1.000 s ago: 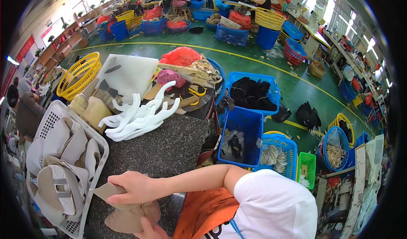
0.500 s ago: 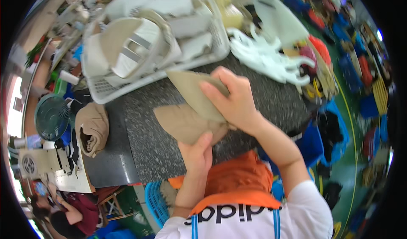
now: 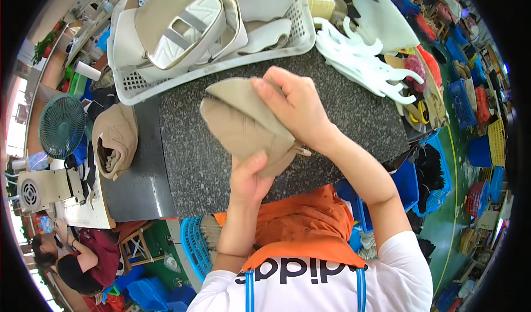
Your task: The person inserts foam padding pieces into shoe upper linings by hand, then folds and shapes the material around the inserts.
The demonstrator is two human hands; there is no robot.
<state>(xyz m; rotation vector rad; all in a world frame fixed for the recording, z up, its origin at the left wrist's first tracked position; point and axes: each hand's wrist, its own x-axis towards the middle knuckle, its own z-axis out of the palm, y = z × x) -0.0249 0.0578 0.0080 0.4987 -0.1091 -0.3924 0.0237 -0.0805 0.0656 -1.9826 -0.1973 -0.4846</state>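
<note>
Above the dark speckled tabletop (image 3: 188,168) I hold a beige sewn piece (image 3: 240,125), smooth like leather or coated cloth, made of two curved panels joined at one end. My right hand (image 3: 296,104) pinches the upper panel, thumb on top and fingers round its edge. My left hand (image 3: 251,182) grips the lower panel from below, its thumb on the surface and its fingers hidden underneath. A gap runs between the panels on the left. A small pale tab (image 3: 302,151) sticks out at the joined end, below my right wrist.
A white plastic basket (image 3: 215,68) of white and beige sewn pieces stands at the back. Pale curved strips (image 3: 359,60) and yellow-handled scissors (image 3: 421,112) lie at the right. A rolled beige bundle (image 3: 116,138) and a green fan (image 3: 62,126) are left. Another person (image 3: 91,251) sits lower left.
The beige piece has tilted up and its panels have come closer together. Both hands have risen slightly with it. The whole view has shifted, so the basket appears higher.
</note>
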